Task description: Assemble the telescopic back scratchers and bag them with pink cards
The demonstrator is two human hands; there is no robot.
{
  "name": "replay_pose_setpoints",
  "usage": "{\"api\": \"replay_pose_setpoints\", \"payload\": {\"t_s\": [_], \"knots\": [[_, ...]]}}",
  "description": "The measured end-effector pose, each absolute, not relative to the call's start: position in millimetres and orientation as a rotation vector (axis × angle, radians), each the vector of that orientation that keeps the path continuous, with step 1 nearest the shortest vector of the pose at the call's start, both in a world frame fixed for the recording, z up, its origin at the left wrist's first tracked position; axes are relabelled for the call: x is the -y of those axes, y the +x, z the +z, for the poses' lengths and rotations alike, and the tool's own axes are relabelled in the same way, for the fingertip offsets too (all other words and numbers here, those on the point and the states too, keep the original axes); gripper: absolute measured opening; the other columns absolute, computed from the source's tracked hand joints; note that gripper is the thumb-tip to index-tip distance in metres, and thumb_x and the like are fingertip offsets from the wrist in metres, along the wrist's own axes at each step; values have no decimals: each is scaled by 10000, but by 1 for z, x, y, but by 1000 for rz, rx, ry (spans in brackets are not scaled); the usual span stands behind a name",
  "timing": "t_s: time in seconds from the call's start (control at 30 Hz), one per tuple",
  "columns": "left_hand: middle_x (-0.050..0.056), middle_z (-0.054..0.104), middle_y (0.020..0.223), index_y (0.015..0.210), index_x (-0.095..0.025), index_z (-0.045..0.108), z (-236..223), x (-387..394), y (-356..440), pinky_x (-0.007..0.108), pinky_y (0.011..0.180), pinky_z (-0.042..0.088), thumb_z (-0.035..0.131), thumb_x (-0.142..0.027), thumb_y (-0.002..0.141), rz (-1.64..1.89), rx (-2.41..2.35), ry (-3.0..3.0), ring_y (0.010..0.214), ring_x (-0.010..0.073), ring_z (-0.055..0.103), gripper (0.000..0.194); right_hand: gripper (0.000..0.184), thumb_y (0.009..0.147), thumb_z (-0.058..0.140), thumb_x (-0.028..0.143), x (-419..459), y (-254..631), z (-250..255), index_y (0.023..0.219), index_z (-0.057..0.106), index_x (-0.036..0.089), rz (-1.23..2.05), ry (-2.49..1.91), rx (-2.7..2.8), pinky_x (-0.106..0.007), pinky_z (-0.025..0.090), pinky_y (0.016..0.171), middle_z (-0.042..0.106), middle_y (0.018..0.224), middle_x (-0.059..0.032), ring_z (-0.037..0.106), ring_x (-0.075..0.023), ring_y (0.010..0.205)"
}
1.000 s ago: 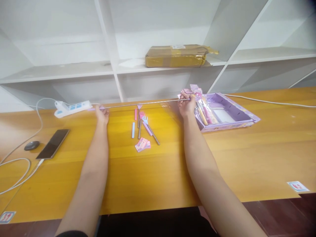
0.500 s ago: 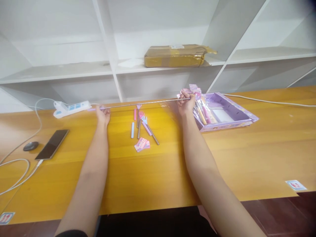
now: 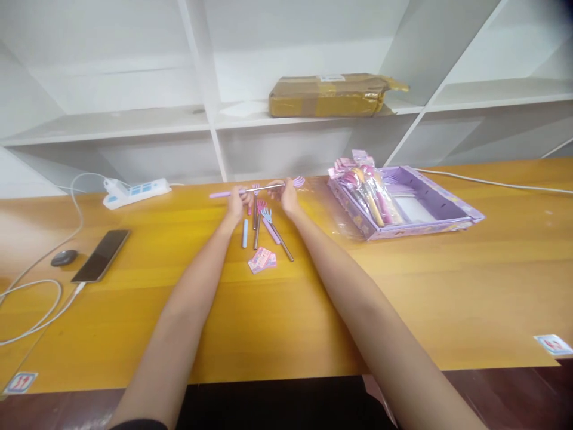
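A telescopic back scratcher [image 3: 219,194] with a lilac handle, thin metal shaft and purple claw head lies level between my hands. My left hand [image 3: 235,204] is closed around the handle near the shaft. At the claw end, my right hand [image 3: 288,196] pinches the shaft just below the head. Below on the table are a blue claw head [image 3: 266,214] on a metal rod, a pink claw head [image 3: 261,206] and another partly hidden behind my left fingers. Beside them lie a blue handle tube [image 3: 245,233], a purple tube [image 3: 271,231] and pink cards [image 3: 262,260].
To the right stands a lilac display box [image 3: 416,227] holding bagged back scratchers [image 3: 369,194]. A power strip [image 3: 138,193], phone [image 3: 101,257], black mouse-like object [image 3: 64,258] and white cables are at left. A taped carton [image 3: 329,98] rests on the shelf behind.
My hands have come together from far apart, and the back scratcher's long extended shaft is now much shorter. The view has shifted slightly.
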State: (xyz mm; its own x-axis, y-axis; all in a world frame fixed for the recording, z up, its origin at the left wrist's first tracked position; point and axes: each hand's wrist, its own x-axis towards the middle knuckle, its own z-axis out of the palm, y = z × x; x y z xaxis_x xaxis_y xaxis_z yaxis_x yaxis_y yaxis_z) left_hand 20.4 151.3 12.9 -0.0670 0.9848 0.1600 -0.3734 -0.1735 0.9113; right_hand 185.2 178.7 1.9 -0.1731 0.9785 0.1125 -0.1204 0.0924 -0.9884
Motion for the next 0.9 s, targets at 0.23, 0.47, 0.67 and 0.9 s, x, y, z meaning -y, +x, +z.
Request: {"api": "replay_pose_setpoints", "payload": {"t_s": [0.23, 0.47, 0.67, 0.9], "knots": [[-58, 270, 442, 562, -267, 292, 1, -149, 33, 328, 486, 361, 581, -779, 974, 1417, -886, 1166, 390, 121, 382, 718, 820, 1042, 103, 881, -163, 155, -7, 916, 614, 253, 1305, -897, 1335, -242, 467, 575, 553, 617, 21, 561, -157, 566], [-57, 254, 436, 562, -270, 278, -5, -150, 28, 334, 480, 346, 540, -832, 961, 1387, -901, 1200, 385, 127, 382, 738, 777, 1057, 133, 861, -160, 156, -11, 897, 592, 254, 1279, -881, 1376, -251, 461, 584, 529, 635, 20, 538, -162, 578], [-52, 245, 422, 545, -273, 251, -5, -149, 32, 332, 466, 334, 498, -841, 969, 1389, -897, 1220, 374, 123, 376, 751, 767, 1080, 152, 832, -160, 157, -12, 887, 618, 254, 1212, -886, 1401, -254, 437, 587, 469, 609, 29, 510, -165, 587], [-52, 233, 413, 510, -255, 271, -1, -146, 35, 310, 424, 276, 557, -844, 937, 1426, -902, 1259, 361, 109, 377, 781, 804, 1082, 170, 830, -162, 159, -9, 833, 656, 240, 1145, -908, 1343, -264, 442, 579, 504, 632, 7, 527, -163, 597]]}}
